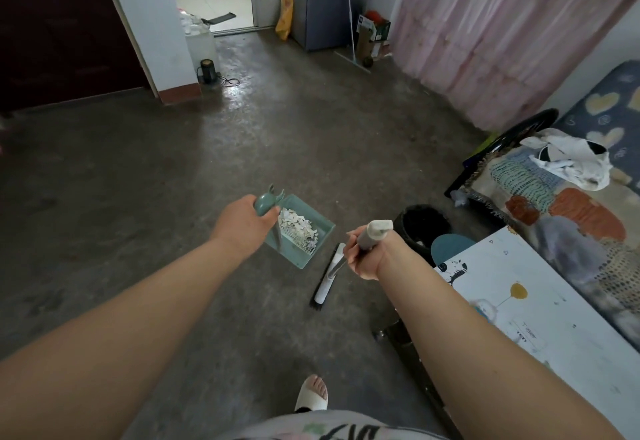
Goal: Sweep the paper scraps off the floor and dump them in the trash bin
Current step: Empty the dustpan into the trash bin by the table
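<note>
left hand: the left hand [247, 221] is wrapped around the top of the teal dustpan [323, 229] handle, so it's got the load
right hand: the right hand [363, 256] is clenched on the broom [327, 277] handle, with the brush head down by the floor [173, 197] just beside the pan
scraps: the paper scraps [296, 226] look all piled in the pan, and I can't spot any loose ones on the floor
bin: the black trash bin [420, 223] is off to the right of the pan, near it but not touching, tucked by the bed corner
key bit: the right hand and broom sit between pan and bin, and the right hand is nearer the bin, but the left 1 carries the scraps
broom axis: the head runs roughly toward the person, not across
my guess: sweeping's done; the pan has to swing right past the broom, staying level
not sure: can't tell if the pan is lifted or resting
</note>
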The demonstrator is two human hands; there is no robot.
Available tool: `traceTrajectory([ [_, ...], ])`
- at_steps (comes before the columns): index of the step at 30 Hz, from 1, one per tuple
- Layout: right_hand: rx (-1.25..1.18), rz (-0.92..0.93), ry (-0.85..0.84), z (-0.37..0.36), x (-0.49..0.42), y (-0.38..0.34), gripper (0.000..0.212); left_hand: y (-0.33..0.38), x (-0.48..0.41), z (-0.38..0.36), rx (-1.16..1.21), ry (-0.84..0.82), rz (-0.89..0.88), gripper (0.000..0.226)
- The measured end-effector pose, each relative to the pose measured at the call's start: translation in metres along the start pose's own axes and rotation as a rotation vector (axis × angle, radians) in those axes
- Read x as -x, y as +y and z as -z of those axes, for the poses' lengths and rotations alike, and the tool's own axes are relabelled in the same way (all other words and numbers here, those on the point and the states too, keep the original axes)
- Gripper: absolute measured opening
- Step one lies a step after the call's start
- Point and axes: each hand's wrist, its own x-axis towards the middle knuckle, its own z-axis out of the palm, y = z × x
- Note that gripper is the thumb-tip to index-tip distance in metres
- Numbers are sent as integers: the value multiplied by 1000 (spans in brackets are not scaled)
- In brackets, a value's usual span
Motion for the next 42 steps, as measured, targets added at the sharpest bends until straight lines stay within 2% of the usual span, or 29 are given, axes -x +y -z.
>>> traceTrajectory([
  [8,-43,24,34,-13,-17,-79,25,47,-64,-12,10,-9,-9,30],
  [20,-150,53,59,-44,-42,-143,25,77,-160,-19,-18,-69,-118,29],
  [31,-450,69,146,-103,-92,-180,22,105,-300,0,-160,-198,-360,31],
  [42,-671,132,176,-126,-101,-180,25,140,-380,-6,-184,-317,-637,29],
])
